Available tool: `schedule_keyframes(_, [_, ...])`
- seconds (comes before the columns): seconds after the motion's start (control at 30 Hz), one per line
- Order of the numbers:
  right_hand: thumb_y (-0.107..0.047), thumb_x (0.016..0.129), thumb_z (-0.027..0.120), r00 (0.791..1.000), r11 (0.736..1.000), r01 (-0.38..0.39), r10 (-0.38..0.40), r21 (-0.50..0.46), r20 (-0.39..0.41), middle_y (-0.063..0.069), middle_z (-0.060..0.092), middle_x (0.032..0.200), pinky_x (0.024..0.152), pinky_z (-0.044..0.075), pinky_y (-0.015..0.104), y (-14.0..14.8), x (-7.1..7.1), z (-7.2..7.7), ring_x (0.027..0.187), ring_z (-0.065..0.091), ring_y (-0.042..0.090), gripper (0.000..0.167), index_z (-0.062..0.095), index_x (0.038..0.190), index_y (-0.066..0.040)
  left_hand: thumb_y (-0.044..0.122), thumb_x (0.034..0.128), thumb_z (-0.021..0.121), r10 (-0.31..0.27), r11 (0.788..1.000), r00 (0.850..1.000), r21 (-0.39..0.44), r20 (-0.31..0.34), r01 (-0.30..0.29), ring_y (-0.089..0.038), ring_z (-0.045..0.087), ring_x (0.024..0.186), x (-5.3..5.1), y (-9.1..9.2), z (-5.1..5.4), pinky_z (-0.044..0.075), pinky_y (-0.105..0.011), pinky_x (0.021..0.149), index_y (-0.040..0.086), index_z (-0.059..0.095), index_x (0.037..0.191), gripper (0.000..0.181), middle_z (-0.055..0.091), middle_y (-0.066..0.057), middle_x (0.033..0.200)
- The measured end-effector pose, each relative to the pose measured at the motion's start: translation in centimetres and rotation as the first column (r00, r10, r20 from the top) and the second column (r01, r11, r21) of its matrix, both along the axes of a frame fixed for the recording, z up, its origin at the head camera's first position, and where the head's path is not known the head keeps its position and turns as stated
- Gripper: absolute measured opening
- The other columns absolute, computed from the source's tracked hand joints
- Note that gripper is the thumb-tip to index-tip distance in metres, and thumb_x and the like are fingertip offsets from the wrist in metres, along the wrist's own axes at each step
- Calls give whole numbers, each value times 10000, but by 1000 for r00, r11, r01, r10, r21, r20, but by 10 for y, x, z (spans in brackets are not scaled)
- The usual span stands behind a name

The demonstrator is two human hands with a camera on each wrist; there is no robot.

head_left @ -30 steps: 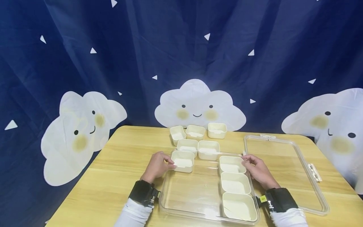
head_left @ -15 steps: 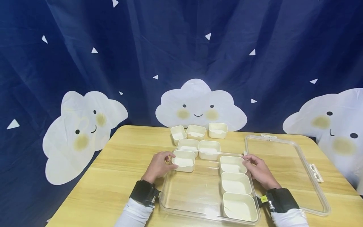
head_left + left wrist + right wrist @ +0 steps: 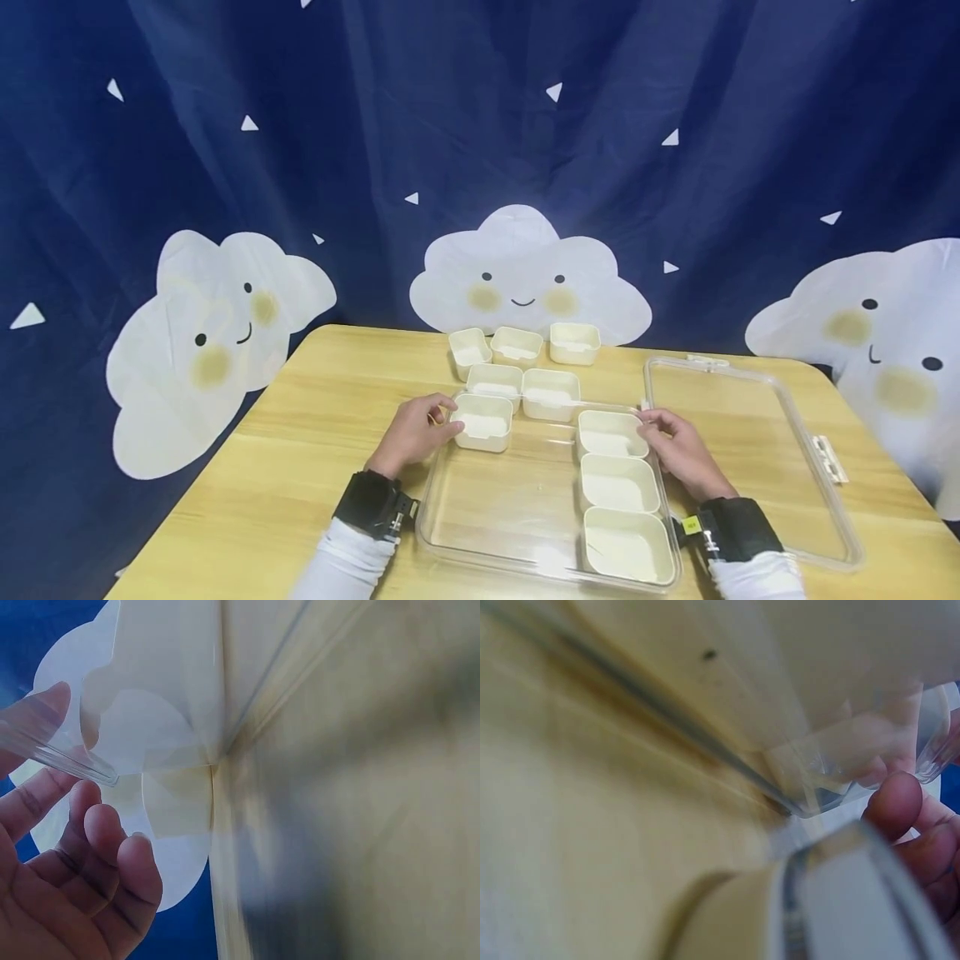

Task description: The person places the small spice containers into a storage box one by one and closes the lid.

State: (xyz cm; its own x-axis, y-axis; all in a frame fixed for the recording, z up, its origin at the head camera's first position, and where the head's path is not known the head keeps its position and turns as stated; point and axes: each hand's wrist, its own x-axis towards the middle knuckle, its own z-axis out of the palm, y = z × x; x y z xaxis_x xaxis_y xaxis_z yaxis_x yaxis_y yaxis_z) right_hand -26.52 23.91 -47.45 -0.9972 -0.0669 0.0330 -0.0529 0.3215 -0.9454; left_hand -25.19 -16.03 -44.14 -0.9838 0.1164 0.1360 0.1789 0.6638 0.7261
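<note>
A clear plastic box (image 3: 517,517) lies in front of me in the head view. Along its right side stand several cream small bins (image 3: 621,482) in a column. Another cream bin (image 3: 482,423) sits in its far left corner. My left hand (image 3: 412,432) is beside that bin, thumb and index finger apart; in the left wrist view the thumb (image 3: 46,712) shows through the clear wall, the other fingers outside. My right hand (image 3: 684,450) pinches the far right rim, its fingertips close against the far bin. In the right wrist view its thumb (image 3: 896,804) is at the clear wall.
Several more cream bins (image 3: 551,395) stand behind the clear box, towards the table's back edge. A clear lid (image 3: 765,450) with white latches (image 3: 829,458) lies on the wooden table (image 3: 300,467) at right. A dark blue cloud-print curtain (image 3: 360,125) hangs behind.
The left thumb and index finger have come off the far left bin and spread, and the left hand has drawn slightly left. The right hand stays at the rim.
</note>
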Motion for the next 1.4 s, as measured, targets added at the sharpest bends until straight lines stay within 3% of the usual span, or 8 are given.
schedule_keyframes(0.33, [-122,964,560,1000,1000,-19,19,1,-10,60,517,911,422,390,230,0,-2,-2,505,459,89,343,537,1230,94,180,837,756,19,999,999,27,-36,-18,-150,535,698,3,-5,4,468,-324,646,97,701,1043,229,591,-2,805])
schedule_keyframes(0.5, [-101,964,548,999,999,-31,32,12,-41,60,538,886,413,395,236,4,0,-3,499,465,91,332,527,1220,110,188,848,744,-8,999,1000,32,-22,9,-151,535,708,3,-1,5,470,-322,648,79,693,1053,238,590,-4,816])
schedule_keyframes(0.77, [-134,964,556,999,999,-36,36,-3,-24,89,535,908,432,391,231,1,-1,-5,514,444,90,337,535,1220,85,189,858,741,-10,1000,999,-1,-37,10,-152,521,719,3,-6,1,465,-313,636,69,692,1033,218,574,-2,813])
schedule_keyframes(1.07, [-130,975,548,998,998,-50,52,30,-37,92,540,888,442,393,233,7,3,0,523,421,81,341,519,1224,101,209,867,733,-3,1000,1000,27,-5,4,-140,524,728,7,2,-6,468,-289,618,83,694,1047,224,566,13,817])
schedule_keyframes(1.23, [-141,982,546,998,998,-48,49,33,-36,83,545,891,448,405,243,8,1,2,529,435,91,361,508,1248,100,216,868,736,-7,1000,1000,26,-24,8,-139,523,734,5,2,-6,469,-290,627,80,692,1053,234,568,15,825])
schedule_keyframes(1.4, [-126,981,539,999,1000,-23,24,11,-38,60,538,891,433,392,241,0,0,-2,516,423,85,345,512,1241,99,212,864,739,-12,1000,999,6,-34,13,-130,522,718,-1,-5,0,465,-284,625,88,691,1045,224,573,21,818])
